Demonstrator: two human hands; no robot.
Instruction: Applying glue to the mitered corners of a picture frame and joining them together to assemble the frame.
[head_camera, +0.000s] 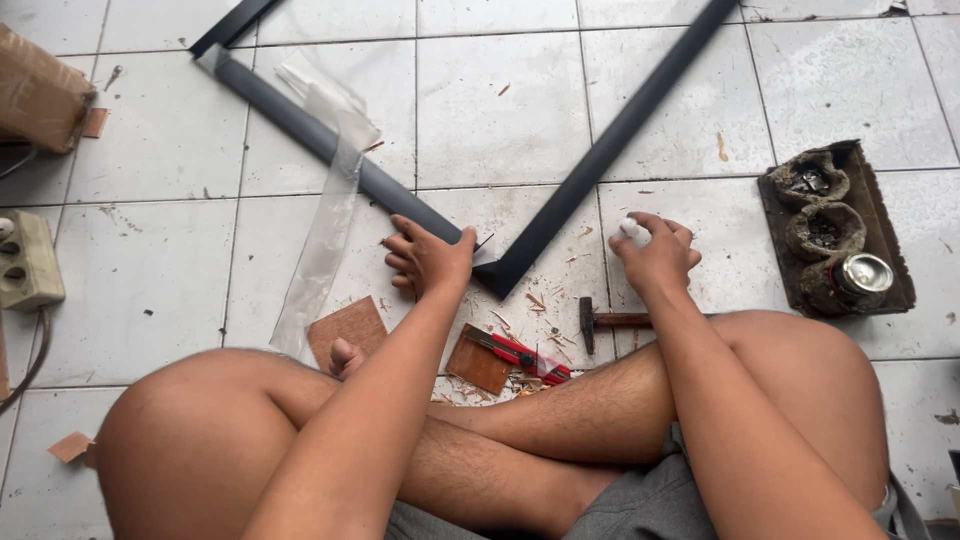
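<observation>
I sit cross-legged on a tiled floor. Two dark grey frame bars (600, 150) meet in a V-shaped corner in front of me. My left hand (428, 258) presses down on the left bar (330, 150) close to that corner. My right hand (655, 255) is closed around a small white object (634, 231), held just right of the corner, above the floor. A strip of clear plastic wrap (325, 235) hangs off the left bar.
A hammer (600, 322) and a red utility knife (525, 355) lie by my legs, among wood chips and small brown board pieces (348, 328). A dark tray (880, 230) with pots of small hardware sits right. A power strip (25, 262) and cardboard box (35, 95) are left.
</observation>
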